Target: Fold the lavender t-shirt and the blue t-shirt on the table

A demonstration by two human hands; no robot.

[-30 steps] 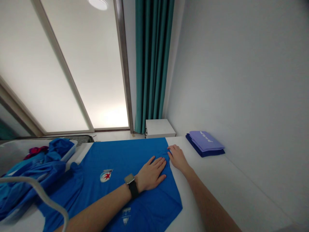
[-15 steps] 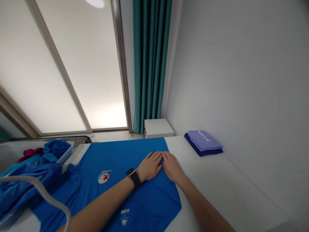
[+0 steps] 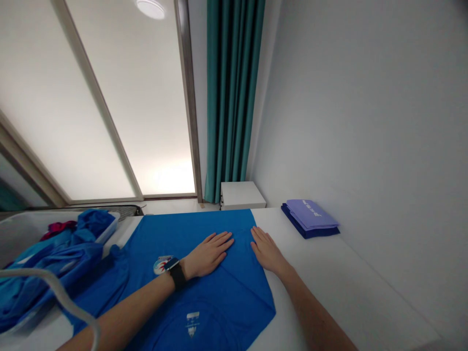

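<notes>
A blue T-shirt (image 3: 175, 226) lies spread out over the white table (image 3: 314, 278), its neckline and inside label toward me. Flat on the shirt rests my left hand (image 3: 208, 254), fingers stretched out, a black watch on its wrist partly covering the round red-and-white logo. My right hand (image 3: 268, 252) lies at the shirt's right edge, fingers extended and touching the fabric, the palm side over the white tabletop. Nothing is held in either hand. The shirt's left part is rumpled beside the basket.
At left, a white basket (image 3: 111, 226) holds crumpled blue clothes (image 3: 69, 248) and a dark red piece. A pale curved bar (image 3: 60, 292) crosses the lower left. Folded purple and navy garments (image 3: 310, 217) lie by the right wall. Beyond the table stands a white cabinet (image 3: 241, 194).
My left hand has slid left across the shirt, away from my right hand. The two hands were touching at the right edge before. My right hand has shifted slightly right.
</notes>
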